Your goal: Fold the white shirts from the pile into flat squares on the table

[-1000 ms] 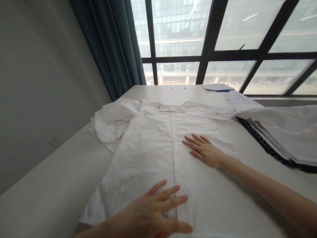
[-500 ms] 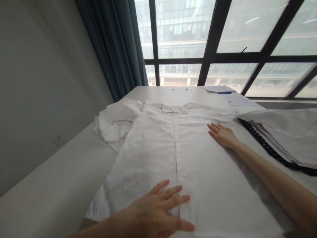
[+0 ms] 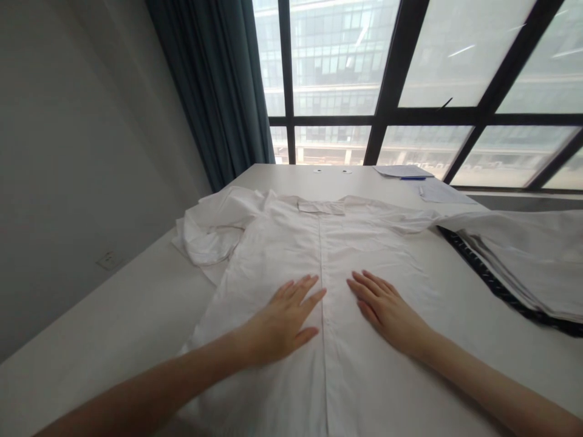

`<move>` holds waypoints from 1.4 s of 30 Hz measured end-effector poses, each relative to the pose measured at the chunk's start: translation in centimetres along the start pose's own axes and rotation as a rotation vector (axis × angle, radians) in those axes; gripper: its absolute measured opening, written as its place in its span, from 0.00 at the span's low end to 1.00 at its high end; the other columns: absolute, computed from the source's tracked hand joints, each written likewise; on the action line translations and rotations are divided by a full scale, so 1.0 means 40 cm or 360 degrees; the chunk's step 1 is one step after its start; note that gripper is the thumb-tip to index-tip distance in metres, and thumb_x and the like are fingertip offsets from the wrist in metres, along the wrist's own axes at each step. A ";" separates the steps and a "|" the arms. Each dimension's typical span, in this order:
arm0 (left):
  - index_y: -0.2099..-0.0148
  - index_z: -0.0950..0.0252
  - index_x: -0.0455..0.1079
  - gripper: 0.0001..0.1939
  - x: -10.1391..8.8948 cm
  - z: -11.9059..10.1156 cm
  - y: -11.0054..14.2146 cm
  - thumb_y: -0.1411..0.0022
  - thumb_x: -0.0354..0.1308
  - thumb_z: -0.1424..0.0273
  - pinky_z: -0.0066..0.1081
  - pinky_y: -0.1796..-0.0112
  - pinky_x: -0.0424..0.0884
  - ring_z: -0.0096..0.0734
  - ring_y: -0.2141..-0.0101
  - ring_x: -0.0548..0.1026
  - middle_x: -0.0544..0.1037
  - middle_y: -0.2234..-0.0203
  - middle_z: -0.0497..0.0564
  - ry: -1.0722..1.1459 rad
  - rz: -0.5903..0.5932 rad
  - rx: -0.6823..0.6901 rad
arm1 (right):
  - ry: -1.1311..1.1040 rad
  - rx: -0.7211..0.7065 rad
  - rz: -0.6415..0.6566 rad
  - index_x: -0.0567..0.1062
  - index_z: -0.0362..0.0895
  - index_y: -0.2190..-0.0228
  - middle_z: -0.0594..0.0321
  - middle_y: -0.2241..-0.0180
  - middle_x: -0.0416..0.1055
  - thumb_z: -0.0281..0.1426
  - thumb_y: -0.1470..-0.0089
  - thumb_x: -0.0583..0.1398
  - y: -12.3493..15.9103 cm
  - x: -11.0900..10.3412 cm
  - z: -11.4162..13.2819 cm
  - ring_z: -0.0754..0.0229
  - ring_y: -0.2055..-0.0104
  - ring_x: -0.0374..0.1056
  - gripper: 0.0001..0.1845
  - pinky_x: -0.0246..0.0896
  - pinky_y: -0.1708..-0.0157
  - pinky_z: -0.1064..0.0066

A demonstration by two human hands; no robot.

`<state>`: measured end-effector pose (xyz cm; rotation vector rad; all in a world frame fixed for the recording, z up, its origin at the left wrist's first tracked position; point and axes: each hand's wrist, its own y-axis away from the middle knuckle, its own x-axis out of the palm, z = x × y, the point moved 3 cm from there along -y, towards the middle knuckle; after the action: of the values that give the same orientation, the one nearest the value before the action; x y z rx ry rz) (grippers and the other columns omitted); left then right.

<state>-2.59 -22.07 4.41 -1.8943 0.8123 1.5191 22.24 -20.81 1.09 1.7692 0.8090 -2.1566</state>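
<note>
A white button-front shirt (image 3: 291, 255) lies spread face up, its collar at the far end and its front placket running down the middle. Its left-side sleeve is bunched at the table's edge; the other stretches right toward a stack of folded cloth. My left hand (image 3: 285, 321) is open over the shirt just left of the placket, palm down, fingers apart. On the other side of the placket, my right hand (image 3: 385, 306) rests flat on the fabric, also open. Neither hand grips anything. The shirt's lower hem is out of view.
The white table (image 3: 282, 179) reaches back to the windows. Folded white cloth (image 3: 537, 261) on a black item with pale marks (image 3: 496, 285) lies at right. Papers (image 3: 403, 171) and a blue pen (image 3: 413, 178) are at the back right. A dark curtain (image 3: 218, 85) hangs left.
My left hand has moved away from me, up the shirt beside the placket. My right hand has come nearer and inward from the shirt's right side. The view has tilted slightly upward.
</note>
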 end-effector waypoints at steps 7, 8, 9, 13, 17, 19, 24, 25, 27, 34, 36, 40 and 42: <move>0.31 0.60 0.50 0.31 0.040 0.177 -0.110 0.30 0.45 0.53 0.54 0.40 0.50 0.51 0.34 0.50 0.51 0.33 0.61 -0.0328 -0.0144 -0.0502 | -0.0143 0.0058 0.0039 0.65 0.47 0.40 0.55 0.37 0.60 0.37 0.34 0.48 0.014 0.000 -0.007 0.50 0.34 0.52 0.24 0.54 0.39 0.50; 0.31 0.58 0.50 0.31 0.039 0.206 -0.106 0.30 0.44 0.52 0.55 0.40 0.51 0.51 0.34 0.51 0.52 0.33 0.60 -0.0322 -0.0140 -0.0564 | -0.0145 0.0062 0.0044 0.65 0.47 0.40 0.55 0.37 0.60 0.37 0.34 0.48 0.014 -0.002 -0.007 0.50 0.34 0.52 0.24 0.54 0.39 0.50; 0.31 0.57 0.50 0.30 0.037 0.235 -0.099 0.30 0.42 0.52 0.55 0.41 0.51 0.51 0.34 0.51 0.52 0.33 0.60 -0.0309 -0.0127 -0.0601 | -0.0147 0.0065 0.0045 0.65 0.47 0.40 0.55 0.37 0.60 0.36 0.34 0.48 0.014 -0.003 -0.007 0.50 0.34 0.52 0.24 0.54 0.39 0.50; 0.32 0.56 0.52 0.28 0.022 0.332 -0.045 0.29 0.38 0.54 0.52 0.40 0.50 0.48 0.34 0.52 0.54 0.33 0.57 -0.0385 -0.0132 -0.0704 | -0.0163 0.0065 0.0015 0.65 0.48 0.40 0.56 0.38 0.61 0.36 0.35 0.49 0.015 0.000 -0.005 0.51 0.34 0.53 0.24 0.54 0.39 0.50; 0.32 0.59 0.55 0.27 0.009 0.370 -0.010 0.29 0.39 0.57 0.49 0.40 0.52 0.47 0.35 0.53 0.56 0.34 0.56 -0.0502 -0.0204 -0.0735 | -0.0151 0.0048 0.0013 0.65 0.48 0.40 0.56 0.38 0.61 0.35 0.35 0.49 0.014 0.002 -0.005 0.51 0.34 0.53 0.24 0.55 0.40 0.50; 0.34 0.62 0.58 0.26 0.003 0.365 -0.007 0.29 0.41 0.59 0.49 0.40 0.53 0.49 0.36 0.56 0.58 0.35 0.58 -0.0531 -0.0239 -0.0778 | -0.0116 0.0039 0.0003 0.65 0.46 0.40 0.55 0.38 0.62 0.35 0.35 0.49 0.013 -0.002 -0.001 0.50 0.35 0.54 0.23 0.56 0.40 0.49; 0.36 0.69 0.62 0.24 0.001 0.254 0.011 0.30 0.43 0.66 0.48 0.40 0.53 0.48 0.37 0.58 0.62 0.37 0.64 -0.0552 -0.0329 -0.0586 | -0.0053 -0.0122 -0.0071 0.67 0.44 0.42 0.51 0.39 0.63 0.32 0.35 0.50 0.013 -0.026 0.027 0.50 0.36 0.57 0.22 0.57 0.40 0.52; 0.36 0.66 0.61 0.24 0.005 0.218 0.022 0.29 0.44 0.65 0.48 0.39 0.52 0.47 0.36 0.57 0.62 0.37 0.62 -0.0503 -0.0331 -0.0469 | -0.0068 -0.0209 -0.0058 0.67 0.45 0.42 0.52 0.39 0.63 0.31 0.36 0.51 0.013 -0.030 0.035 0.51 0.36 0.57 0.22 0.56 0.40 0.52; 0.33 0.58 0.56 0.26 0.017 0.142 0.047 0.30 0.47 0.60 0.50 0.38 0.49 0.46 0.35 0.53 0.57 0.34 0.58 -0.0373 -0.0233 -0.0143 | -0.0124 -0.0365 0.0003 0.67 0.49 0.41 0.56 0.39 0.63 0.32 0.36 0.51 0.015 -0.036 0.048 0.52 0.36 0.57 0.22 0.55 0.39 0.54; 0.31 0.52 0.50 0.31 0.014 0.046 0.088 0.33 0.52 0.55 0.56 0.40 0.48 0.51 0.34 0.51 0.55 0.33 0.57 -0.0178 0.0079 0.0048 | -0.0247 -0.0416 0.0189 0.66 0.48 0.40 0.56 0.38 0.62 0.37 0.34 0.50 0.014 -0.050 0.053 0.52 0.36 0.56 0.23 0.55 0.39 0.54; 0.34 0.56 0.56 0.28 -0.007 0.039 0.065 0.32 0.51 0.54 0.56 0.39 0.46 0.50 0.37 0.57 0.62 0.37 0.59 -0.0192 0.0057 0.0032 | -0.0256 -0.0421 0.0233 0.67 0.48 0.41 0.57 0.39 0.63 0.37 0.34 0.50 0.011 -0.056 0.050 0.53 0.37 0.57 0.22 0.56 0.40 0.56; 0.43 0.61 0.68 0.19 -0.051 0.025 -0.017 0.29 0.47 0.59 0.54 0.38 0.36 0.43 0.42 0.66 0.77 0.52 0.54 -0.0176 -0.0037 0.0058 | -0.0188 -0.0283 0.0154 0.68 0.50 0.43 0.58 0.42 0.68 0.34 0.35 0.50 0.003 -0.073 -0.012 0.55 0.42 0.64 0.21 0.59 0.43 0.58; 0.41 0.59 0.66 0.19 -0.056 0.024 -0.062 0.28 0.45 0.59 0.52 0.37 0.34 0.42 0.38 0.61 0.74 0.46 0.54 -0.0156 -0.0087 0.0126 | -0.0002 -0.0017 -0.0011 0.66 0.49 0.42 0.56 0.42 0.67 0.36 0.36 0.50 0.002 -0.092 -0.086 0.53 0.42 0.63 0.23 0.58 0.44 0.56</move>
<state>-1.69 -19.49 6.58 -1.7566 0.7593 1.5115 26.02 -19.56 4.18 1.7623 0.8266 -2.1534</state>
